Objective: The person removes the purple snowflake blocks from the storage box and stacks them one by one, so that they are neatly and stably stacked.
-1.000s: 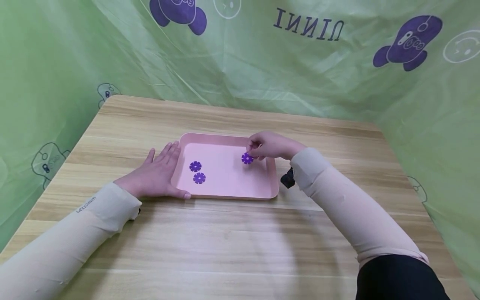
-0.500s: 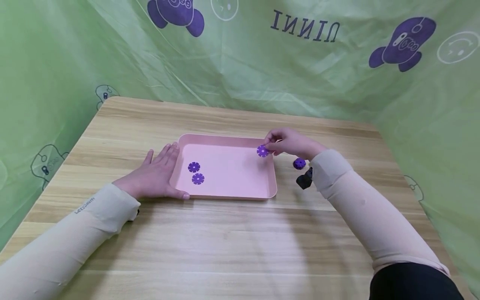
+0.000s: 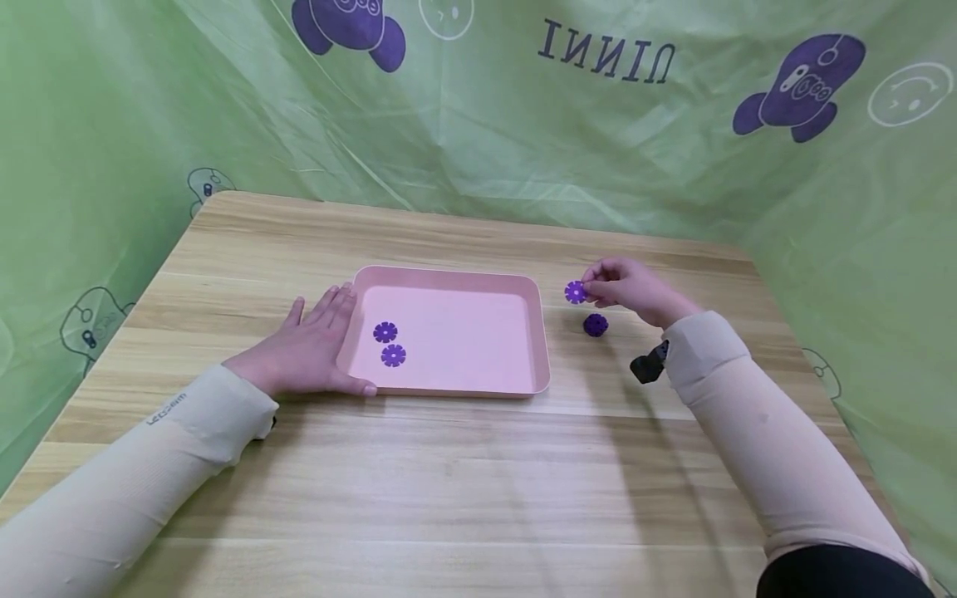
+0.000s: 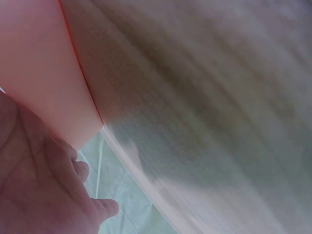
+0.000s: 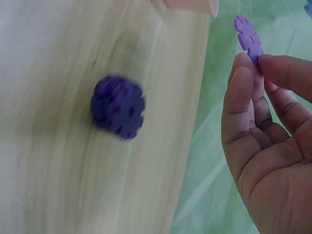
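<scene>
My right hand pinches a purple snowflake disc between thumb and fingertips, held above the table to the right of the tray. In the right wrist view the pinched disc stands on edge, and a short stack of darker purple discs rests on the wood below. That stack shows just in front of the hand in the head view. With fingers spread, my left hand lies against the left end of the pink tray, thumb at its front corner. Two purple discs lie inside the tray toward its left.
The wooden table reaches out around the tray on every side. A green printed curtain hangs behind the table and along both sides. A small black device sits under the right wrist.
The right hand has carried its pinched disc out of the tray, past the right rim and over the table. The dark stack, hidden at first, has come into view. The left hand stays put.
</scene>
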`<state>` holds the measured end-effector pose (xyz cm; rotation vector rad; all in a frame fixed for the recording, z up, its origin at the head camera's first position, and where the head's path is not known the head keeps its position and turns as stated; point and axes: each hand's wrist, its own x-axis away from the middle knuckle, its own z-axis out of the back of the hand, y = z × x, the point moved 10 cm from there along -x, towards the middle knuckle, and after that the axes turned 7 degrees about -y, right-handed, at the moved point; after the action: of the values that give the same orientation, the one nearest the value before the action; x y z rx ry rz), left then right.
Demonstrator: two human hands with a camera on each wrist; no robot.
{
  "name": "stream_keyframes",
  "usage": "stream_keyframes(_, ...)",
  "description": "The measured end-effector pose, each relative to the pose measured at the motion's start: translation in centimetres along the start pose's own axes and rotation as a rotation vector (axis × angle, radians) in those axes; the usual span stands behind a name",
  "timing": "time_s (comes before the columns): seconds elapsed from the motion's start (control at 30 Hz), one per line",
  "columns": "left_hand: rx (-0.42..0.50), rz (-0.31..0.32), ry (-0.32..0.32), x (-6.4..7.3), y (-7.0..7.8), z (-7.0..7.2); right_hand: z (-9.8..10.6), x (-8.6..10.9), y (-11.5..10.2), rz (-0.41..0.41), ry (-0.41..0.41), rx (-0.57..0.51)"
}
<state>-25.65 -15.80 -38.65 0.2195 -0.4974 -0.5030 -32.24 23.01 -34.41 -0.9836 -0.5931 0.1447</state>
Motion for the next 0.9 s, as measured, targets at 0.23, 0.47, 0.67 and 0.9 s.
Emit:
stream_keyframes(0.23, -0.001, -0.004, 0.006, 0.0, 0.1, 0.1, 1.0, 0.8, 1.8, -0.034, 0.032, -0.049)
stream_keyframes(0.47, 0.002, -0.003, 0.004, 0.0, 0.0, -0.1, 1.7, 1.3, 3.7, -0.060, 0.050, -0.059)
stream_keyframes(0.67, -0.001, -0.007, 0.002, 0.2, -0.1, -0.3, 2.3, 1.5, 5.0, -0.083, 0.061, -0.067)
stream_keyframes(0.9, -0.005, -0.010, 0.005, 0.2, -0.1, -0.4, 2.3, 1.9, 6.2, -0.126, 0.051, -0.060)
